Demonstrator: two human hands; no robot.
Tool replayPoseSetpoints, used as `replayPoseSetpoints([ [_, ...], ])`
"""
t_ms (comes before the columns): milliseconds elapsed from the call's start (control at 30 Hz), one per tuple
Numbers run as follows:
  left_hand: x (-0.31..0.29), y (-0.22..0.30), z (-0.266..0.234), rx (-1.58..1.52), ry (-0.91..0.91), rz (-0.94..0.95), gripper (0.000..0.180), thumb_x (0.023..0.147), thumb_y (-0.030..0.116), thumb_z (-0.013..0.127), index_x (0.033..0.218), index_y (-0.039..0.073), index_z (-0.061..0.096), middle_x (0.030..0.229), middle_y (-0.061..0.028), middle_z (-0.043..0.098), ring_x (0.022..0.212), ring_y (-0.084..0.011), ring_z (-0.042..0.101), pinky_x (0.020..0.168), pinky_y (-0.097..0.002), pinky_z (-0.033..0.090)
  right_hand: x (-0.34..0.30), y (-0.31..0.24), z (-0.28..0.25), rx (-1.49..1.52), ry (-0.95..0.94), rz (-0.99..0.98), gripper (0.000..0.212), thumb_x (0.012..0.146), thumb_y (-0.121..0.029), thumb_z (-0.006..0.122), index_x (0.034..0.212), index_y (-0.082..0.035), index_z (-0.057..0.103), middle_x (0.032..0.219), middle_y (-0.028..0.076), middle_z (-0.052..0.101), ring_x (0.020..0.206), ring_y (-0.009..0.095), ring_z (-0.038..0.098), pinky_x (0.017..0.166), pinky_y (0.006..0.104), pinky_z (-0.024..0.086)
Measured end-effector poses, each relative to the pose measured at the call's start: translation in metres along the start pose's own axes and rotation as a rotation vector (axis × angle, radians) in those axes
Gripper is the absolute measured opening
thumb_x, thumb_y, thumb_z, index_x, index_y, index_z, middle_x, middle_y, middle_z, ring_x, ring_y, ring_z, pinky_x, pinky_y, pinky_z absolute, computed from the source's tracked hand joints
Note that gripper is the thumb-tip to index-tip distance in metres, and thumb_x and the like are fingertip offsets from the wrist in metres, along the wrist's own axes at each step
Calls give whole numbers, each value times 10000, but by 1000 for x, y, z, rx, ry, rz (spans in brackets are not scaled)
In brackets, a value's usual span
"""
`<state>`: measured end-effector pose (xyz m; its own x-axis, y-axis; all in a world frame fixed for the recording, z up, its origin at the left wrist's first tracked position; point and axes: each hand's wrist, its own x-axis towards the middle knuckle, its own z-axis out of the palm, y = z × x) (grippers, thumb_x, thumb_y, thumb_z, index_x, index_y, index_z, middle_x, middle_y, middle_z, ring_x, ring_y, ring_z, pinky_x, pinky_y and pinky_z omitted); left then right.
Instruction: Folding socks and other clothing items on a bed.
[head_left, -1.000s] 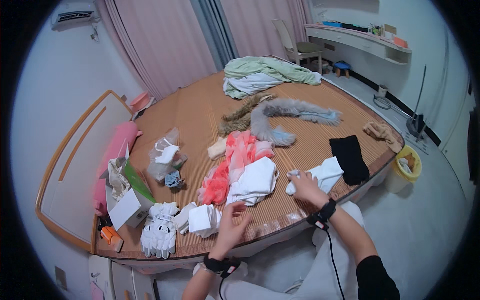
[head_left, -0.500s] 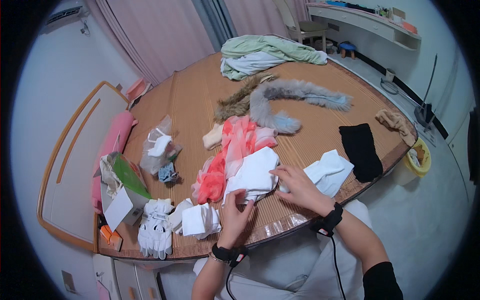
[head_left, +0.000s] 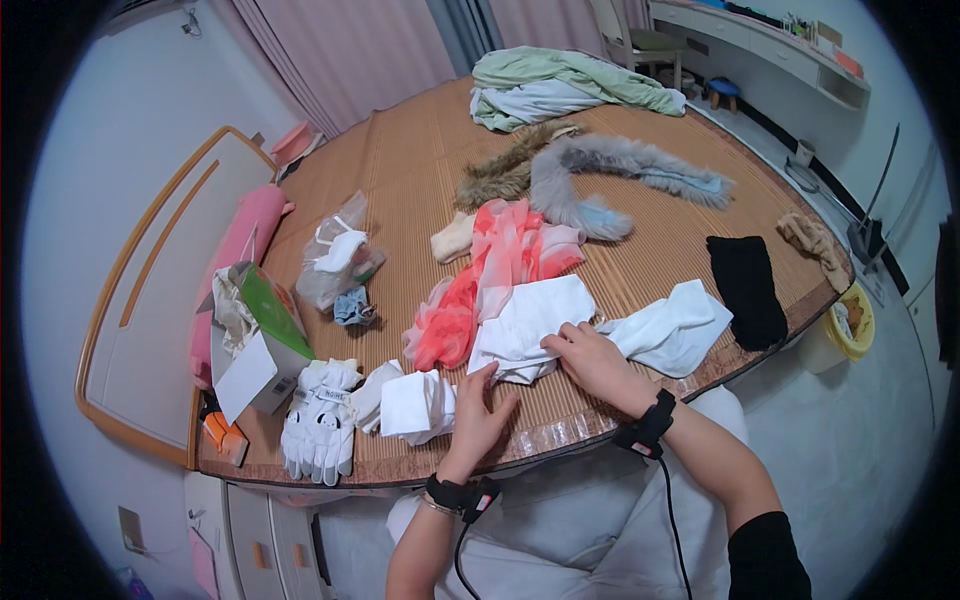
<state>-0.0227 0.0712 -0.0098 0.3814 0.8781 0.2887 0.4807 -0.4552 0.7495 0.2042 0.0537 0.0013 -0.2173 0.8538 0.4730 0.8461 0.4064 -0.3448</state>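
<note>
A loosely folded white cloth [head_left: 535, 305] lies on the bed mat in front of me, partly over a red and pink sheer scarf [head_left: 447, 318]. At the cloth's near left edge is my left hand [head_left: 478, 425], thumb and fingers apart, fingertips touching the fabric. My right hand [head_left: 600, 370] is on its near right part, fingers bent onto the fabric; the thumb is partly hidden. To the right of that hand lies another white cloth [head_left: 675, 325]. A folded white bundle [head_left: 412, 405] sits just left of my left hand, beside white gloves [head_left: 322, 420].
Farther back are a grey fur strip [head_left: 580, 170], a brown fur strip [head_left: 510, 165] and a green-white blanket [head_left: 570, 85]. A black cloth [head_left: 747, 290] lies right, above a yellow-lined bin [head_left: 850, 325]. An open box [head_left: 262, 360] and plastic bag [head_left: 335, 265] stand left.
The view has shifted, so the bed's things appear higher and farther right. Both hands have come slightly nearer and leftward over the white cloth, and the right fingers now rest on it.
</note>
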Motion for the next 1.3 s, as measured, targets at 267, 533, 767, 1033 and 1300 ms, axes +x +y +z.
replayPoseSetpoints([
  [267, 11, 4, 7, 19, 23, -78, 224, 800, 82, 673, 1011, 42, 608, 955, -84, 509, 742, -145, 558, 685, -254, 464, -4, -4, -13, 1, -13, 35, 319, 747, -31, 550, 1059, -97, 532, 884, 90, 518, 831, 280, 549, 656, 369, 505],
  [533, 27, 11, 26, -161, 21, -115, 125, 773, 72, 673, 873, 22, 619, 755, -43, 573, 632, -114, 537, 591, -230, 443, -9, -2, -26, 85, 43, 28, 233, 784, -68, 586, 1016, -60, 595, 891, 105, 560, 829, 295, 583, 708, 369, 492],
  [767, 42, 19, 47, -208, -49, -124, 328, 767, 116, 689, 1041, 8, 546, 775, -47, 597, 669, -105, 554, 620, -240, 468, -25, 13, -66, -12, 198, 285, 353, 720, -151, 672, 1052, -67, 588, 933, 128, 553, 875, 306, 557, 745, 394, 472],
  [1033, 46, 31, 58, -233, 14, -114, 280, 793, 98, 679, 1035, 22, 562, 822, -40, 612, 700, -96, 564, 620, -231, 467, -48, 36, -70, -272, -158, 452, 368, 709, -227, 691, 1051, -121, 603, 945, 140, 539, 883, 327, 551, 708, 450, 469],
  [1300, 33, 53, 46, -409, -61, -43, 321, 806, 94, 688, 1079, 9, 542, 860, -44, 606, 735, -79, 562, 656, -210, 466, -10, 7, -73, 97, 335, 397, 193, 782, -141, 609, 952, -53, 635, 823, 133, 574, 803, 305, 575, 703, 379, 455],
])
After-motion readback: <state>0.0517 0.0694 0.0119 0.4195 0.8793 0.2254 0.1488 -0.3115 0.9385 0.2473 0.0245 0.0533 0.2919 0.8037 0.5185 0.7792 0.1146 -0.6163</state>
